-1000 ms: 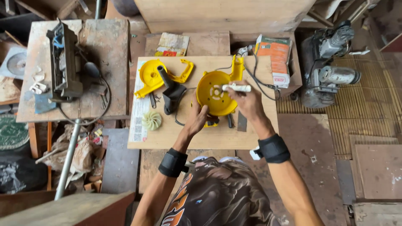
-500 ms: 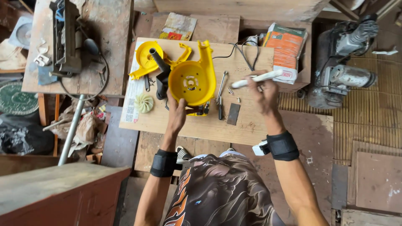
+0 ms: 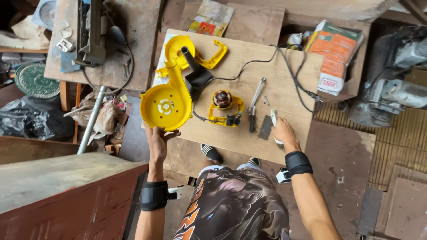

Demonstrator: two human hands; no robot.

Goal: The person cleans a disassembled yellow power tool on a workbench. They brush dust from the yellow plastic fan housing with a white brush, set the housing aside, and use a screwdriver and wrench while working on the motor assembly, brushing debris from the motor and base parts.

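The left hand (image 3: 159, 141) grips the lower rim of the yellow casing (image 3: 167, 103), held off the board's (image 3: 284, 95) left edge. The right hand (image 3: 283, 131) closes on a white tool (image 3: 274, 119), mostly hidden. Farther off, the motor (image 3: 223, 105) lies on the board.

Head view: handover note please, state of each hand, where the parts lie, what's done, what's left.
Left hand: grip on the lower edge of the yellow blower housing half, held up at the board's left edge.
Right hand: resting on a white tool on the wooden board.
On the board: motor in its yellow cradle, the other yellow housing half, black nozzle, wrench.
Done: housing opened, motor out.
Left: everything is apart, nothing refitted.
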